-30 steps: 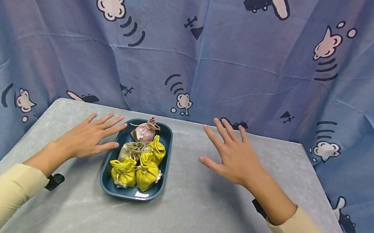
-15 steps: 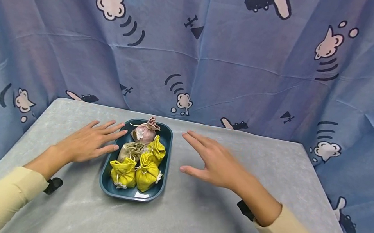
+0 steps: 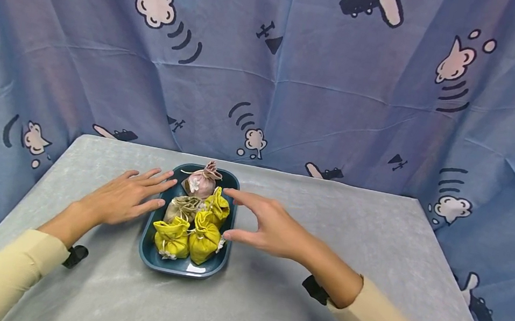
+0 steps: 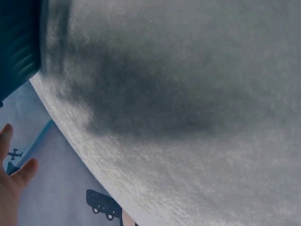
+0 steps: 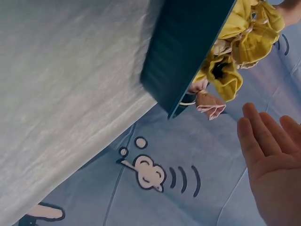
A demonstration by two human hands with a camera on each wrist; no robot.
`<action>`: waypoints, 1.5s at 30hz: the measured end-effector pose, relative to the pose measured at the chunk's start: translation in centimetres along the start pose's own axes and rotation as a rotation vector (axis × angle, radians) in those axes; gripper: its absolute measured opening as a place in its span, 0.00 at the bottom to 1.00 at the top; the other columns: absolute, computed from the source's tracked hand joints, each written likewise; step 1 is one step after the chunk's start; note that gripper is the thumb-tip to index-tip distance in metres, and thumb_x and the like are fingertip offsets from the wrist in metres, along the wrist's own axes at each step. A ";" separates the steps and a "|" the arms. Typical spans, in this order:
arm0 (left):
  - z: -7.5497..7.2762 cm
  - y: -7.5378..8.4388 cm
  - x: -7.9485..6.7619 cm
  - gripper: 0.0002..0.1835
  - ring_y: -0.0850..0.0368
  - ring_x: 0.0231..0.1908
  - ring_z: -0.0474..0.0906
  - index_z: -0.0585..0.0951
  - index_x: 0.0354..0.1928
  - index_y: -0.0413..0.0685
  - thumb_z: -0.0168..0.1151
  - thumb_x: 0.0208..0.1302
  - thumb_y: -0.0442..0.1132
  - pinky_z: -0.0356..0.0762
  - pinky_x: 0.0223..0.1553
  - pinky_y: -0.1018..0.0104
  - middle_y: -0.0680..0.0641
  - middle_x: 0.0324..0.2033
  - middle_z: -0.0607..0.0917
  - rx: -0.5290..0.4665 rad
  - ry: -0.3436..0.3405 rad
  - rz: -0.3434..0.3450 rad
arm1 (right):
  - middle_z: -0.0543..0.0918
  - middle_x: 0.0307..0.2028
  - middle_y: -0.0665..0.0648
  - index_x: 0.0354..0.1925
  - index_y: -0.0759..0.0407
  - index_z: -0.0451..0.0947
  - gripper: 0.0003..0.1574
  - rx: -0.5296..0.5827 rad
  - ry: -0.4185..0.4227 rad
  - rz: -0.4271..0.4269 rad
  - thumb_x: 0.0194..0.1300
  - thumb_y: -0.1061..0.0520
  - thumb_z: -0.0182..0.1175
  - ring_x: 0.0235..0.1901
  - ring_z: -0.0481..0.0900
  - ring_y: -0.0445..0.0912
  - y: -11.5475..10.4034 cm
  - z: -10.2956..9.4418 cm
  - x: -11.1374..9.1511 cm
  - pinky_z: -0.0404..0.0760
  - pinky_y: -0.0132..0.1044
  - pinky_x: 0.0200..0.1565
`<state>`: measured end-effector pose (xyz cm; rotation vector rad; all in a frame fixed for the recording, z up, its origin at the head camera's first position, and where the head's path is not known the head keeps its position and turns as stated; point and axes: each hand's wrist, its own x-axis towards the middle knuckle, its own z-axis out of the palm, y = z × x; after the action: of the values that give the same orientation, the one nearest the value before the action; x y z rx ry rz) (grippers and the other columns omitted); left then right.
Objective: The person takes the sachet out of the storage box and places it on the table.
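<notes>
A dark teal tray [image 3: 184, 271] stands on the table, holding small drawstring pouches. Three are yellow: one at the front left [image 3: 172, 239], one front-right pouch [image 3: 202, 243] and one pouch behind it [image 3: 219, 207]. A beige pouch [image 3: 181, 209] lies mid-tray, and a pink pouch [image 3: 199, 184] with a white flower sits at the back. My left hand [image 3: 120, 199] is at the tray's left rim, fingers extended, holding nothing. My right hand [image 3: 275, 228] hovers at the right rim, thumb and fingers spread apart beside the yellow pouches. Its palm [image 5: 275, 179] is bare in the right wrist view.
A grey cloth-covered table [image 3: 317, 298] extends around the tray, mostly to its right. Behind its back edge hangs a blue patterned curtain [image 3: 320, 55]. Dark wrist bands, such as the left band [image 3: 75, 256], sit under both forearms.
My right hand has moved left across the table to the tray's right rim, its fingers drawing closer together. The left hand has stayed nearly still. Tray and pouches have not moved.
</notes>
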<state>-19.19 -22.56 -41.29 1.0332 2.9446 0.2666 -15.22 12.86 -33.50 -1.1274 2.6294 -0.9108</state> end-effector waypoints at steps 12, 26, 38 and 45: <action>0.2 -0.1 0.1 0.32 0.41 0.74 0.53 0.61 0.77 0.52 0.49 0.77 0.55 0.57 0.65 0.33 0.47 0.76 0.58 0.001 -0.007 -0.004 | 0.75 0.65 0.59 0.73 0.55 0.65 0.46 0.192 -0.122 0.052 0.62 0.47 0.71 0.63 0.75 0.47 -0.9 1.3 2.1 0.72 0.42 0.63; 0.2 -0.2 0.2 0.32 0.42 0.74 0.54 0.60 0.77 0.55 0.47 0.77 0.56 0.56 0.65 0.33 0.48 0.77 0.57 -0.028 -0.017 -0.018 | 0.73 0.67 0.59 0.72 0.56 0.66 0.45 0.195 -0.156 0.080 0.62 0.51 0.72 0.64 0.74 0.50 -1.0 2.7 3.7 0.72 0.42 0.63; 0.2 -0.2 0.2 0.32 0.42 0.74 0.54 0.60 0.77 0.54 0.47 0.77 0.56 0.57 0.64 0.33 0.48 0.76 0.57 -0.024 -0.014 -0.015 | 0.74 0.67 0.56 0.72 0.57 0.66 0.45 0.128 -0.218 0.103 0.62 0.50 0.71 0.63 0.75 0.48 -1.1 2.9 4.5 0.73 0.40 0.62; 0.3 -0.2 0.1 0.32 0.42 0.74 0.54 0.60 0.77 0.54 0.47 0.77 0.56 0.56 0.65 0.33 0.48 0.76 0.57 -0.030 -0.013 -0.020 | 0.77 0.63 0.58 0.69 0.59 0.68 0.42 0.103 -0.227 0.073 0.61 0.53 0.72 0.60 0.78 0.48 -1.1 3.4 4.9 0.75 0.43 0.60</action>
<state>-19.40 -22.60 -41.58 0.9969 2.9280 0.3021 -16.84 7.30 -35.10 -1.0359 2.3965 -0.8399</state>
